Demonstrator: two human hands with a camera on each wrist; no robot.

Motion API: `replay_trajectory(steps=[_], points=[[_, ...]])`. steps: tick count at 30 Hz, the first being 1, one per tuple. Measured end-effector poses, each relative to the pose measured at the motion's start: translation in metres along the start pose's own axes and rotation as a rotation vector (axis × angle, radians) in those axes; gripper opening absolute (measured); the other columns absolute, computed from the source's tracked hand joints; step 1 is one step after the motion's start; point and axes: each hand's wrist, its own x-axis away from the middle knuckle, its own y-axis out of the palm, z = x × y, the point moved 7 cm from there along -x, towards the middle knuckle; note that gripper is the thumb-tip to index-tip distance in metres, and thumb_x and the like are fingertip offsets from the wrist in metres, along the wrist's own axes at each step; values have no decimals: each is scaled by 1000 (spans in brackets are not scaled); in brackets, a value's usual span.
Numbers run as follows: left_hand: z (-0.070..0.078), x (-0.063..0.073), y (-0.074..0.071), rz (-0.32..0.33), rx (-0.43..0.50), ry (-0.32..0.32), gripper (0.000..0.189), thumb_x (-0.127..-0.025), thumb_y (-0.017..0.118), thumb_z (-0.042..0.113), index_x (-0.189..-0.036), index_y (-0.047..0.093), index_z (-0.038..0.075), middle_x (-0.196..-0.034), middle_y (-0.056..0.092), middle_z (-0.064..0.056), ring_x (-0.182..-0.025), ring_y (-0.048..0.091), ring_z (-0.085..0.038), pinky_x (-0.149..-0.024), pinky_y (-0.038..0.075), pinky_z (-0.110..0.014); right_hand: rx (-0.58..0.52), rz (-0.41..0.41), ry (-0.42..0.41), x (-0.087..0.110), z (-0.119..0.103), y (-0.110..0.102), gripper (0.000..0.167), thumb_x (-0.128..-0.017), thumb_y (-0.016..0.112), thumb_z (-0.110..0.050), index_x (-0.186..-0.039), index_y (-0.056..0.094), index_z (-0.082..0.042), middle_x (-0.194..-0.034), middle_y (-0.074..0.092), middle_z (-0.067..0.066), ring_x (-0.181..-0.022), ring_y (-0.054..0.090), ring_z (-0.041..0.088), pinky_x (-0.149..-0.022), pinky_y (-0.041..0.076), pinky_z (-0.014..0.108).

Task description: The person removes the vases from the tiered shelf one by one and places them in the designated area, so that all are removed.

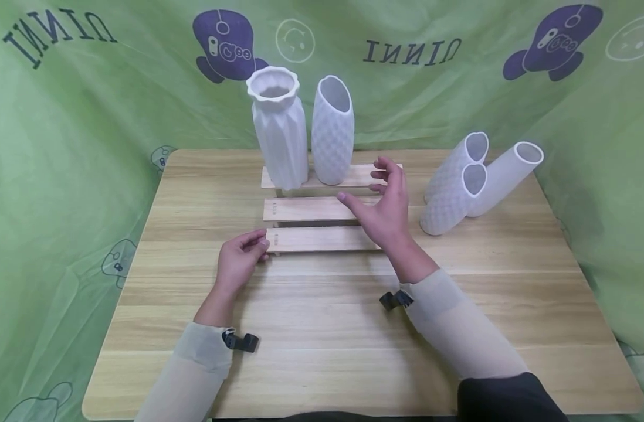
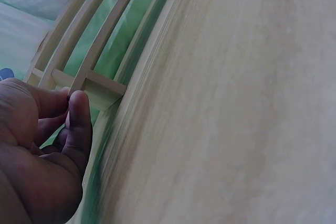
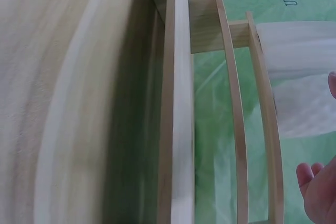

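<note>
Sleeves (image 1: 464,334) nearest | left grip (image 1: 239,259) pinching rack (image 1: 322,239) at front-left end, presumably to steady it | right grip (image 1: 386,214) released, above rack's right side | rack mid-desk (image 1: 322,351); two vases (image 1: 333,140) on back slat (image 1: 363,174), likely weighting it; three beside, right.

From my end, the bare right hand (image 1: 382,214) blocks the right ends of the front two slats on the pale wooden stand (image 1: 311,209). The dark print (image 1: 276,239) is too tiny to read. Toward the back right corner of the desk (image 1: 301,363), a dimpled white vase (image 1: 442,208) partly hides a smooth white tube vase (image 1: 507,179).
</note>
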Motion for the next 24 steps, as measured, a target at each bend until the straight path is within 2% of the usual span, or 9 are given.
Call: replay_trajectory(steps=[6,12,18,24], points=[[-1,-1,0,0,10,-12,36,-97,76,13,-130,70,0,-121,72,-17,-86,74,-20,-77,66,-28,-5,-34,2,-9,-2,11,95,-74,97,-24,-149,41,-5,-140,49,10,-129,53,28,-104,54,30],[0,-1,0,2,5,-26,37,-97,76,15,-131,70,1,-121,73,-16,-88,74,-21,-78,66,-29,21,-66,12,-20,-4,21,101,-73,97,-26,-152,38,-4,-143,49,10,-134,49,21,-111,50,29],[0,0,0,3,18,-39,38,-97,76,13,-132,69,1,-119,73,-17,-89,74,-19,-78,67,-29,61,-115,43,-33,-3,32,109,-72,97,-34,-156,34,-7,-151,45,12,-141,43,14,-119,45,35],[2,2,0,4,33,-29,37,-96,76,11,-131,70,0,-117,73,-18,-87,74,-16,-77,67,-29,73,-160,75,-43,-3,41,113,-71,98,-37,-159,31,-13,-156,45,5,-142,43,9,-120,44,36]])
